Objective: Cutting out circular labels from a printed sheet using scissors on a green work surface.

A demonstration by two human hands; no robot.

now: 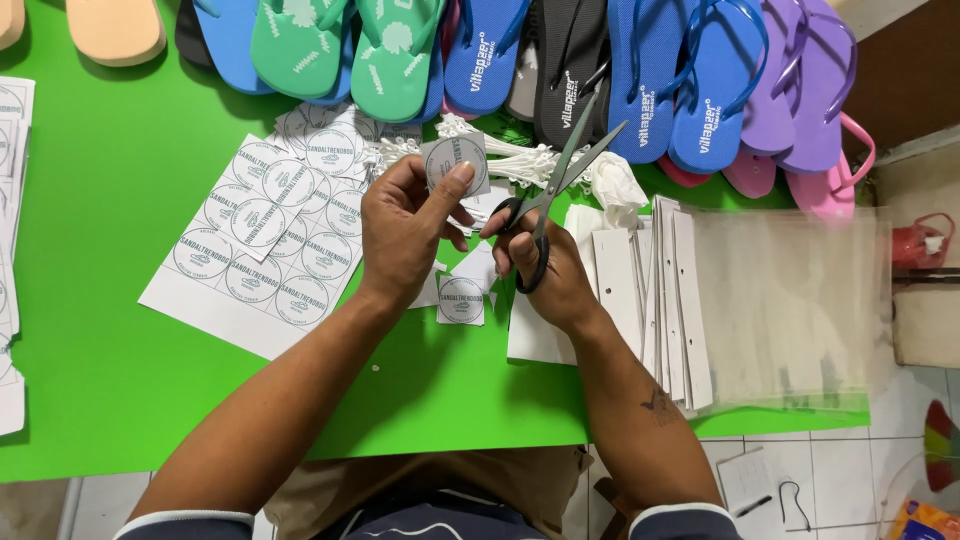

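Round printed label [455, 162], centre frame: pinched in left hand [402, 232] fingers. Scissors [556, 184], blades parted: gripped by right hand [545, 268]. Below: cut label [461, 299] on green table [110, 330]. Left: label sheet [262, 240]. Right: clear bags [790, 300], contents indiscernible.

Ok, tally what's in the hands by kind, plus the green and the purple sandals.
Scissors: 1, in the right hand
Cut label: 1, in the left hand
Green sandals: 2
Purple sandals: 2
Total: 6
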